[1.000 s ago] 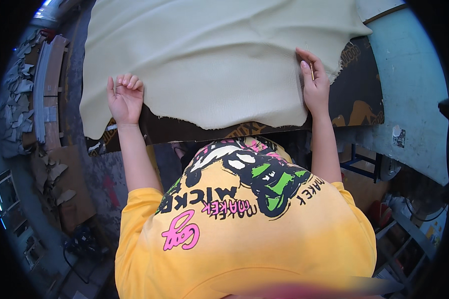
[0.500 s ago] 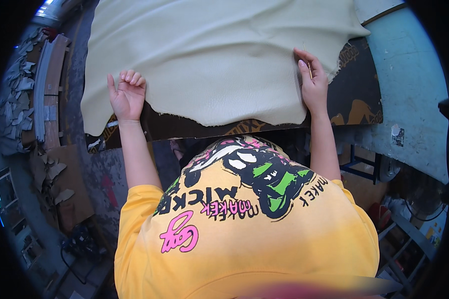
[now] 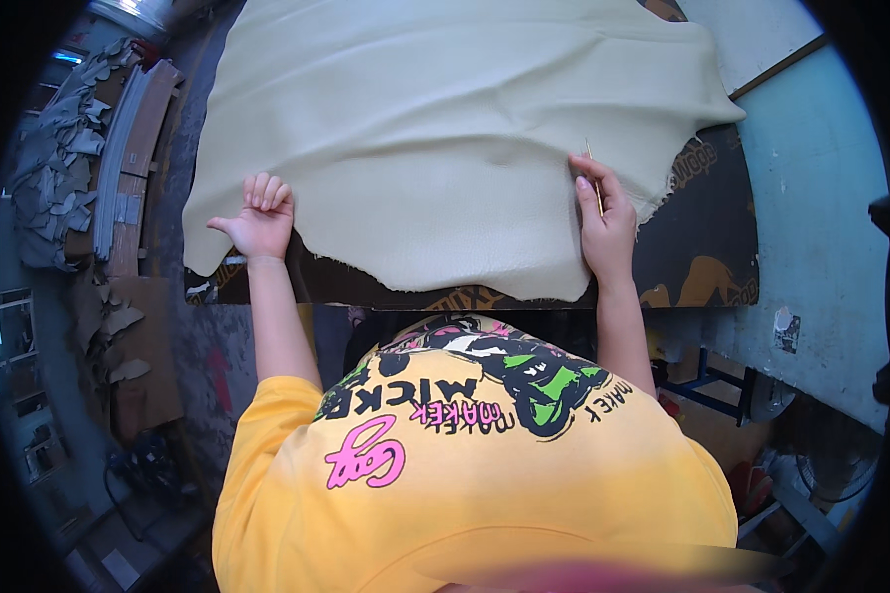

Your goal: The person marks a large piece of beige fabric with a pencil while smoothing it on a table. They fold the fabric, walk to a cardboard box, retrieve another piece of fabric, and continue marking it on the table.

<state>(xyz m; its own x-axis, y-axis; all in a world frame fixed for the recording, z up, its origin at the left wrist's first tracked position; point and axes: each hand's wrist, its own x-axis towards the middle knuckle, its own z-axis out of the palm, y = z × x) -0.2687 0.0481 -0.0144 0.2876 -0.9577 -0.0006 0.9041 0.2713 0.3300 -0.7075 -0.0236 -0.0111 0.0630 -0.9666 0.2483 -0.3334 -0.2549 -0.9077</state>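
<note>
A large cream leather hide [image 3: 435,208] with a ragged near edge lies over a dark printed board. My left hand [image 3: 263,219] rests on the hide's near left part, palm upward, its thumb stretched out to the left and its fingers loosely bent with nothing in them. At the right, my right hand [image 3: 608,225] holds a thin gold pen-like stick [image 3: 598,201] between thumb and fingers, its tip pointing away from me. That hand is over the hide near its lower right edge. Whether the tip touches the hide I cannot tell.
The dark board [image 3: 697,237] shows along the near and right sides of the hide. A pale blue-green table [image 3: 811,198] adjoins it on the right. Grey scraps [image 3: 64,188] are heaped at the far left, beside long stacked boards [image 3: 133,148]. A blue metal frame [image 3: 712,385] stands below right.
The view has shifted, so the hide and board sit lower in it. My left thumb has swung outward to the left. The right hand keeps the stick, now held slightly more upright.
</note>
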